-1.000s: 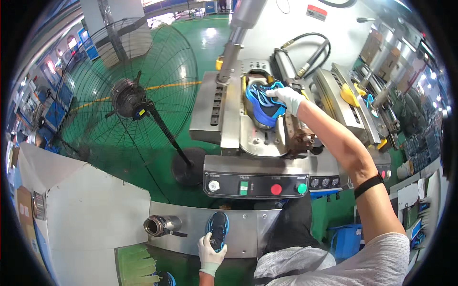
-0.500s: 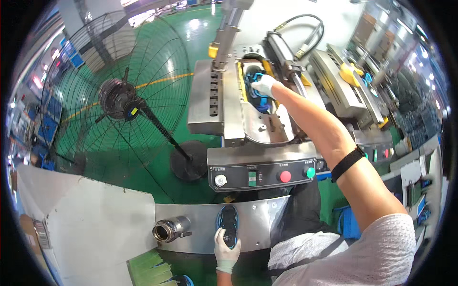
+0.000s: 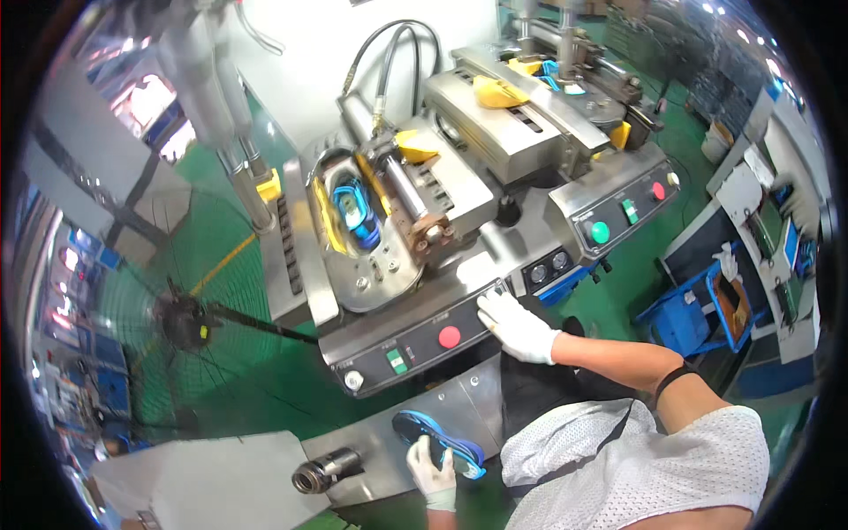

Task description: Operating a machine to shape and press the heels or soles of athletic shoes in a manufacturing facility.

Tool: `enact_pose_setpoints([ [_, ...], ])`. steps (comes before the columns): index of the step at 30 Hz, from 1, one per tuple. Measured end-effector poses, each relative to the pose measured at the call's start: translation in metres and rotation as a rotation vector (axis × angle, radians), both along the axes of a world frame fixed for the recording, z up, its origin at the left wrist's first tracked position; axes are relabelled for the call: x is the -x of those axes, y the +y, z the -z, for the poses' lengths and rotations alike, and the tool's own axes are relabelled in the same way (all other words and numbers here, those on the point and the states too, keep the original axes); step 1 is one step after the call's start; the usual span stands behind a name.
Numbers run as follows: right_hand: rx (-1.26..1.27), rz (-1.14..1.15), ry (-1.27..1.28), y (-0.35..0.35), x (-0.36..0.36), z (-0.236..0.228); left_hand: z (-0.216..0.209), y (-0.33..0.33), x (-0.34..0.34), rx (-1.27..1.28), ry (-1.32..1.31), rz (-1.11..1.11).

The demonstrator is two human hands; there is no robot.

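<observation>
At the far left the fan (image 3: 187,323) stands just off the press (image 3: 382,287), presumably for air on the worker. The flask (image 3: 341,461) lies on its side on the desk (image 3: 481,408), perhaps so it cannot topple. Above it, the blue shoe (image 3: 356,212) sits in the press bed between yellow pads, a nest that looks made to keep it from shifting. The left hand (image 3: 433,480), gloved, touches the near side of the dark shoe (image 3: 440,434) on the desk, seemingly to steady it; its fingers are bent, but I cannot tell whether they are closed around it. The right hand (image 3: 519,329), also gloved, lies over the panel's (image 3: 417,346) right end, fingers straight and holding nothing visible, beyond the red button (image 3: 449,336). That end is covered, so whether they press anything is unclear.
</observation>
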State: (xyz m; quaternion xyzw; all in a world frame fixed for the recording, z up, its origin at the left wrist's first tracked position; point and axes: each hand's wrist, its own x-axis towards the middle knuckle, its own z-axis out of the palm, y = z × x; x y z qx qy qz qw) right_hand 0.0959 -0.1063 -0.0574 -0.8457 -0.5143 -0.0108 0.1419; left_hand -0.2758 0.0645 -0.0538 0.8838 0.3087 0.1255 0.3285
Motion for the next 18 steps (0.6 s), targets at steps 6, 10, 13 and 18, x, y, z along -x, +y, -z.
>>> enact_pose_setpoints([
  [6, 0.010, -0.149, 0.432, -0.024, 0.056, -0.099, -0.033, 0.018, -0.050, -0.070, -0.173, 0.118],
  [10, -0.019, -0.219, 0.988, -0.100, 0.087, -0.115, -0.110, -0.030, -0.118, -0.067, -0.370, 0.234],
  [13, -0.238, -0.245, 1.222, -0.134, 0.113, -0.102, -0.135, -0.085, -0.173, 0.084, -0.390, 0.304],
  [18, -0.613, 0.264, 0.777, -0.201, 0.132, -0.091, -0.153, -0.179, -0.262, 0.087, -0.480, 0.638],
])
